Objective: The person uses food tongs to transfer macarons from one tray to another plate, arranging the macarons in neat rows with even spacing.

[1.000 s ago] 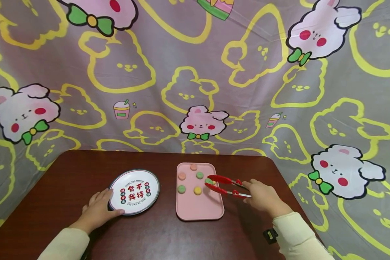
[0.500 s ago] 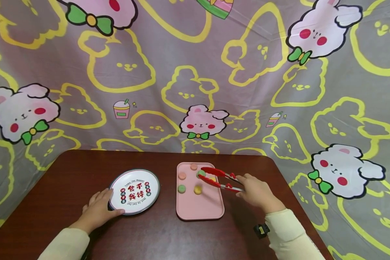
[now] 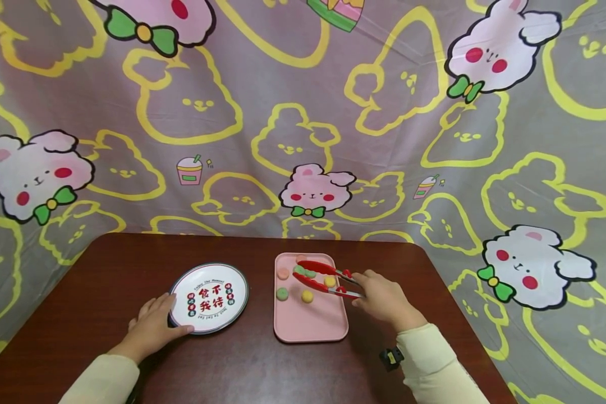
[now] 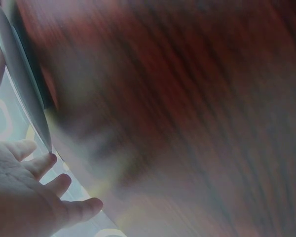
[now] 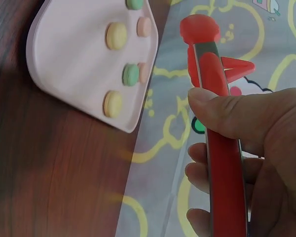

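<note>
A white plate [image 3: 209, 300] with a dark rim and red lettering lies on the left of the table. My left hand [image 3: 150, 328] rests against its left edge, thumb at the near rim and fingers spread. My right hand [image 3: 384, 297] grips red-tipped metal tongs [image 3: 319, 285] over a pink tray [image 3: 310, 328]. Between the tong tips is a green macaron [image 3: 299, 270], close to another green macaron [image 3: 310, 274] in the tray. In the right wrist view, thumb and fingers wrap the tongs' handle [image 5: 227, 182]; the held macaron is hidden there.
Around the tongs, the tray also holds a yellow macaron [image 3: 307, 296], another green macaron [image 3: 281, 294], a pink macaron [image 3: 283, 273] and others. A patterned cloth [image 3: 232, 112] hangs behind and beside the dark wooden table [image 3: 232, 370].
My right hand and the tongs have moved left across the tray, carrying the green macaron past the other green one. My left hand and the plate have stayed still.
</note>
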A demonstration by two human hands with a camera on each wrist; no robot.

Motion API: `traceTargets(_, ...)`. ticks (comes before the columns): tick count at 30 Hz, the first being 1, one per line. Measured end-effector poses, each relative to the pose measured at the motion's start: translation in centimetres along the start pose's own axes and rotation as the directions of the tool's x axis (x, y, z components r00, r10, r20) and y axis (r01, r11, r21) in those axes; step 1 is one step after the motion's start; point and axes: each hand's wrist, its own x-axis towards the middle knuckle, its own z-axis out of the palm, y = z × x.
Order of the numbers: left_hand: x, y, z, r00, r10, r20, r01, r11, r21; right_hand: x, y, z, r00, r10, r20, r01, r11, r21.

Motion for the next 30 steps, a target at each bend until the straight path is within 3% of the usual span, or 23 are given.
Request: traceTargets(30,-0.2,0.1,-0.1,1.0,0.012,-0.012,-0.012,1.0,0.0,2.3,-4.7,2.2,0.994,-0.103,-0.027,0.105,0.991,0.085)
